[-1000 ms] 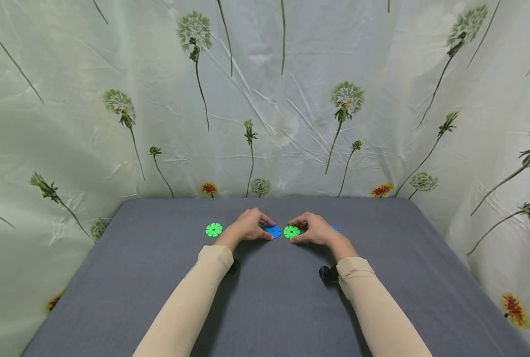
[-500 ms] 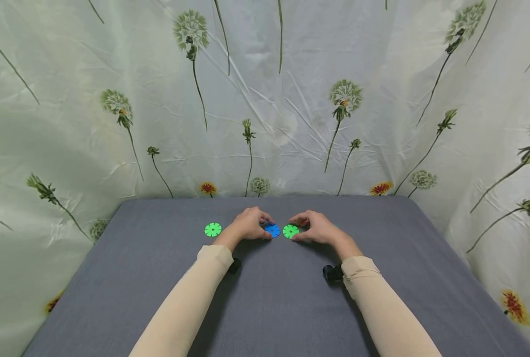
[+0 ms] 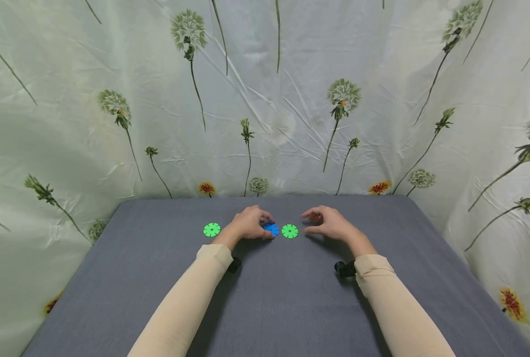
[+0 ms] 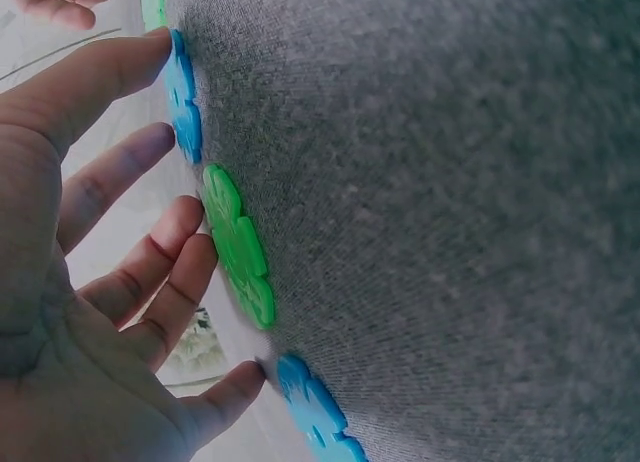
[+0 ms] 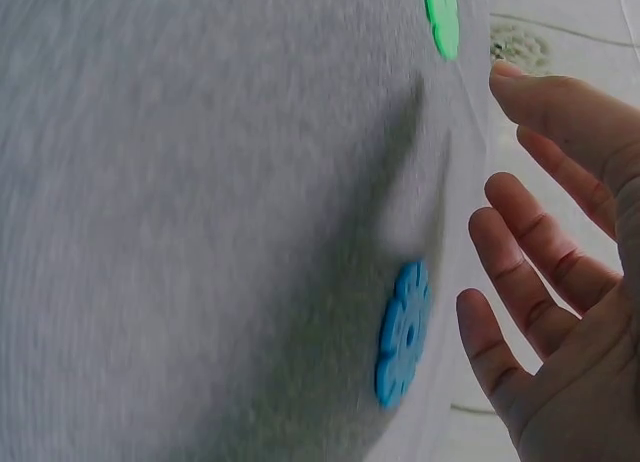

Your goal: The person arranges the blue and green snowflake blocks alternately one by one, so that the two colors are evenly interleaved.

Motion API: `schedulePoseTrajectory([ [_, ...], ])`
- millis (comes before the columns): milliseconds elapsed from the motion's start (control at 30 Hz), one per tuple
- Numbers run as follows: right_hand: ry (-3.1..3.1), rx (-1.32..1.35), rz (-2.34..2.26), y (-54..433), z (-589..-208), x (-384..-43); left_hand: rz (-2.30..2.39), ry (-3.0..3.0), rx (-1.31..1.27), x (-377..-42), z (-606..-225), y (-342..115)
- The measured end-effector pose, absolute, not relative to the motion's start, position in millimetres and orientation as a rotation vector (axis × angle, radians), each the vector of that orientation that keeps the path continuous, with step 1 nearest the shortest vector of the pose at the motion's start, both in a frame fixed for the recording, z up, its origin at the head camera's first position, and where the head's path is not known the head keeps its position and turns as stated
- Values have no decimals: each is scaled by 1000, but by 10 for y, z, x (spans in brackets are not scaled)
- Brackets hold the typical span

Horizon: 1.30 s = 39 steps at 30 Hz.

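Observation:
Between the thumb and index finger of my left hand (image 3: 248, 223) is a notched blue plastic disc (image 3: 271, 230), pinched at its edges as it lies on the table. Just right of it a green disc (image 3: 290, 231) lies flat. My right hand (image 3: 332, 223) hovers to the right of that green disc, fingers spread and holding nothing. In the right wrist view a blue disc (image 5: 404, 334) lies below the right fingers; the hand hides it in the head view. Under the left hand, the left wrist view shows another green disc (image 4: 238, 247) and another blue disc (image 4: 318, 412).
A further green disc (image 3: 211, 229) sits left of the left hand, in line with the others. Grey cloth covers the table (image 3: 265, 302). A pale curtain (image 3: 265, 99) with dandelion prints hangs behind the table and along its sides.
My right hand has let go of the green disc and moved right, its fingers now apart from it. The left hand stays at the blue disc.

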State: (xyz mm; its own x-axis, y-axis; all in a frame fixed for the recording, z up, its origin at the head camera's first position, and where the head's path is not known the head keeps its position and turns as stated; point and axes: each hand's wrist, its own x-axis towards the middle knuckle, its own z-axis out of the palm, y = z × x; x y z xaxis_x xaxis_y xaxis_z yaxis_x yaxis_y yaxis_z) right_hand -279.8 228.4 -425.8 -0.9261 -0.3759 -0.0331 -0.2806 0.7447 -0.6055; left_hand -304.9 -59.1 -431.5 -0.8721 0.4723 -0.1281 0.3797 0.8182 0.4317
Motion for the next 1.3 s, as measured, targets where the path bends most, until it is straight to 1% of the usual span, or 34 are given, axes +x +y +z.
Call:
schedulePoseTrajectory([
  [533, 2804, -409, -886, 2655, -4232, -2810, 590, 2747, 744, -3072, -4352, -373],
  [933, 2790, -338, -877, 2893, -4279, -2760, 603, 2762, 729, -3043, -4376, -193],
  [1300, 2782, -301, -888, 2968, -4372, -2763, 597, 2793, 680, -3005, -4367, -133],
])
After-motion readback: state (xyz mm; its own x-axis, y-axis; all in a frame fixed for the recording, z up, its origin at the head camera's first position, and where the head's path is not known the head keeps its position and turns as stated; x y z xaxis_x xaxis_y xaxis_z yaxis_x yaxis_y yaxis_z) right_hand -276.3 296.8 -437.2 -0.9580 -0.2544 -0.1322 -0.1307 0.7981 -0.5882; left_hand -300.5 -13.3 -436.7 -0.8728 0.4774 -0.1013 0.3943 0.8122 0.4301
